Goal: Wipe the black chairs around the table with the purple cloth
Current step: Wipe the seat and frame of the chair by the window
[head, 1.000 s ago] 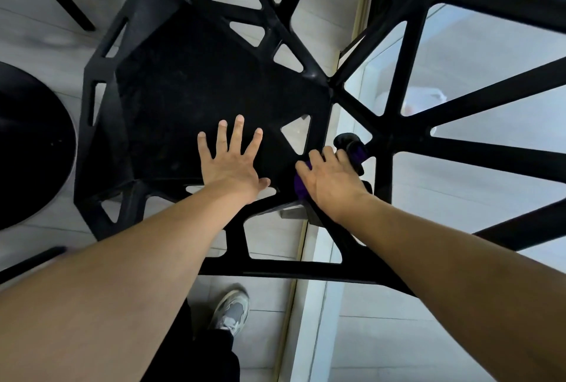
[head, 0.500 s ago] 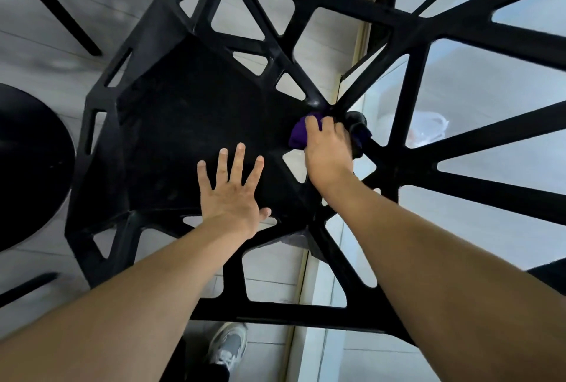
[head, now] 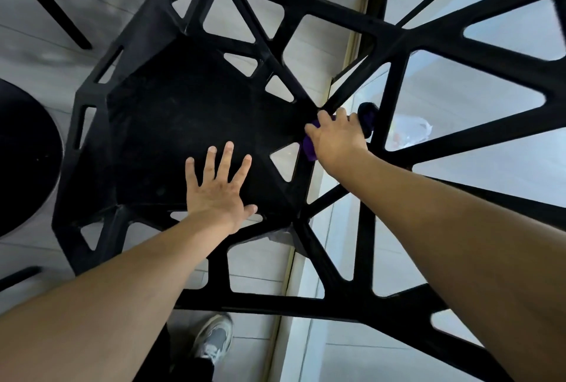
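A black chair (head: 171, 112) with triangular cut-outs fills the view from above. My left hand (head: 216, 185) lies flat on the near part of its seat, fingers spread, holding nothing. My right hand (head: 335, 138) presses the purple cloth (head: 308, 149) against the seat's right edge, where the backrest struts meet. Most of the cloth is hidden under that hand; a dark bunched end (head: 367, 116) sticks out past the fingers.
A round black table (head: 24, 161) sits at the left edge. Black backrest struts (head: 459, 51) fan out to the right over a glass pane. My grey shoe (head: 214, 342) stands on the pale tiled floor below the chair.
My right hand with the cloth slid up along the seat's right edge, then a little rightward toward the strut joint. My left hand stayed flat on the seat.
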